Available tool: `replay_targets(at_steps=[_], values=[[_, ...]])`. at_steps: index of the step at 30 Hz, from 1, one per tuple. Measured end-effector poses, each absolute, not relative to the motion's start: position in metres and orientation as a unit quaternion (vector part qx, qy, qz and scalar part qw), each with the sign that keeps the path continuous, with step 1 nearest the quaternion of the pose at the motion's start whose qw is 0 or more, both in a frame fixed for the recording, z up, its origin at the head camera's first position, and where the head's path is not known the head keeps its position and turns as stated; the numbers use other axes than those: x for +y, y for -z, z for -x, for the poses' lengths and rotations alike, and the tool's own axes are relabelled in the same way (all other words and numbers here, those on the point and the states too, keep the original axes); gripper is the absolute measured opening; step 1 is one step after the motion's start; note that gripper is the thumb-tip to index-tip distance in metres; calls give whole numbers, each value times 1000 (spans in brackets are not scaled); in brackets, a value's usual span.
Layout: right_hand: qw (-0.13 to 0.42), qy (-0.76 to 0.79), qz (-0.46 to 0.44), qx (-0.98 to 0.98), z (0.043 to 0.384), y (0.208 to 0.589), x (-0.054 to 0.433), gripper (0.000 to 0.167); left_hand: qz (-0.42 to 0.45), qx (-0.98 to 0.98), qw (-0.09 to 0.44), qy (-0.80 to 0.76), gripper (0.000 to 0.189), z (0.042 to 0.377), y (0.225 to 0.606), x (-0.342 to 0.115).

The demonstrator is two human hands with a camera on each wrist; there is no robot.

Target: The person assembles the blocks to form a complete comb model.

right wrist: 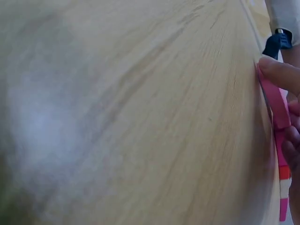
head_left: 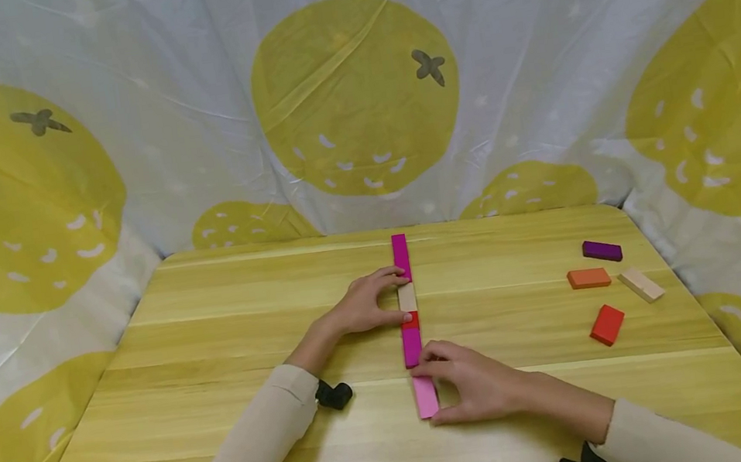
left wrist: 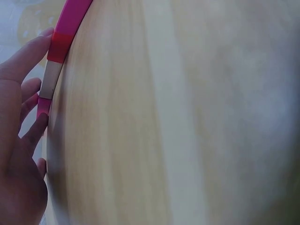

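A straight row of wooden blocks runs away from me: a far magenta block (head_left: 399, 247), a beige block (head_left: 406, 297), a red block (head_left: 414, 323), a nearer magenta block (head_left: 412, 346) and a pink block (head_left: 425, 399) at the near end. With its thumb on the red block and fingertips at the far magenta one, my left hand (head_left: 364, 303) spans the beige block from the left. My right hand (head_left: 485, 381) pinches the pink block end to end between thumb and fingers. The pink block sits slightly askew, close to the near magenta block; fingers partly hide that joint.
Over on the right of the wooden table (head_left: 216, 446) lie a purple block (head_left: 602, 250), an orange block (head_left: 589, 279), a loose beige block (head_left: 641, 284) and a loose red block (head_left: 607, 325). A patterned curtain (head_left: 522, 47) stands behind and at both sides.
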State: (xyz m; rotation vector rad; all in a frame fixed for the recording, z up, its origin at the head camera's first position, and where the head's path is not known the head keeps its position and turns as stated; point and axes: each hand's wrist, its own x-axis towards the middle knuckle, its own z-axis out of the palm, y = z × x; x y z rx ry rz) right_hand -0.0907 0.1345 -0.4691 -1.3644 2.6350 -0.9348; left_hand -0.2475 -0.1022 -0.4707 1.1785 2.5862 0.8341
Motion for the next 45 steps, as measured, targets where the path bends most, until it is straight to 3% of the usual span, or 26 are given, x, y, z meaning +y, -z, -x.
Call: replay_targets(at_steps=[11,30,45], values=[[21,306,435,847,93,468,146,47,-398,870,86,-278,70,249,471,-102],[27,285,390,875,91,470,137,48,-392,871,96,-281,70,248,471,-102],[2,266,395,879,90,473,138,49,-394,872,97,-274,70,249,470,-101]])
